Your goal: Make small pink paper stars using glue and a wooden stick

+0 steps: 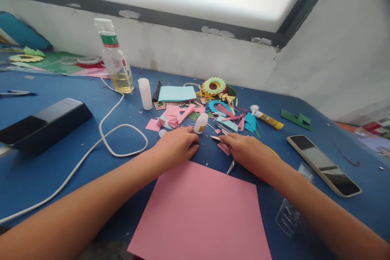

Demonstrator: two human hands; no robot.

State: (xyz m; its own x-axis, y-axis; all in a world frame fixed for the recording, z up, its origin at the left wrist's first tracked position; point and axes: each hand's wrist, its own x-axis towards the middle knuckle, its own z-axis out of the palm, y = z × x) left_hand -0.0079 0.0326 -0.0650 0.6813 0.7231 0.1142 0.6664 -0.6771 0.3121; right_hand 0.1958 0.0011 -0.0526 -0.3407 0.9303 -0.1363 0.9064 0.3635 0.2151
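My left hand [178,145] rests on the blue table with its fingers loosely curled and the thumb apart. Nothing shows in its grasp. Just beyond its fingertips stands a small white glue bottle [201,123]. My right hand [245,150] is closed, its fingertips at a pencil [215,138] whose pale pointed end sticks out to the left. A pink scrap [224,148] lies under those fingers. Beside the right palm a metal tip [231,167] shows, with the rest hidden. In front of both hands lies a large pink paper sheet [207,215].
Paper scraps [173,114] and cut rings [214,85] are heaped at the back. Left are a drink bottle [120,69], a white tube [145,94], a cable [102,130] and a dark device [45,124]. Right are a phone [324,165] and a yellow glue tube [268,119].
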